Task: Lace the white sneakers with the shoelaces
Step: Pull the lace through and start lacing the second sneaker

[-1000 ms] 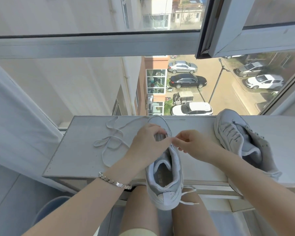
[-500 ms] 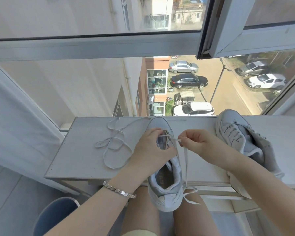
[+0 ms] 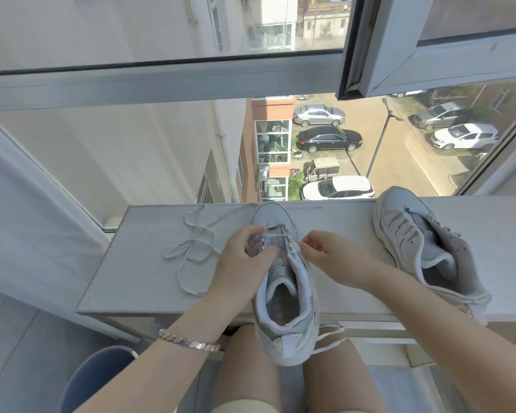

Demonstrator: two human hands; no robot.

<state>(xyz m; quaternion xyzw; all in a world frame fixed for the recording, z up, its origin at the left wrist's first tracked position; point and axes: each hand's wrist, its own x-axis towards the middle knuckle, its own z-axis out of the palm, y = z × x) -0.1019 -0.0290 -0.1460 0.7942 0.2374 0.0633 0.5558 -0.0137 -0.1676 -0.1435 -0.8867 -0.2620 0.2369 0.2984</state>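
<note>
1. Middle sneaker (image 3: 283, 296): white with grey panels, brownish insole.
2. Second sneaker (image 3: 411, 239), at its 3 o'clock: greyish white, dark eyelets.
3. Shoelace (image 3: 191, 248), at 9 o'clock: white.
4. Table (image 3: 131, 278): pale, faintly grained.
5. Bracelet (image 3: 188, 342): silver.
6. Bin (image 3: 99, 377), at 7 o'clock: blue.
7. At 12 o'clock: black car (image 3: 328, 140), white car (image 3: 340, 187).

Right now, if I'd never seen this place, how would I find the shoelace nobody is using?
Look at the white ledge under the big window. On its left part, beside the sneaker being laced, lies the loose shoelace. It alone sprawls flat in white loops; the other lace is threaded through the sneaker.
</note>
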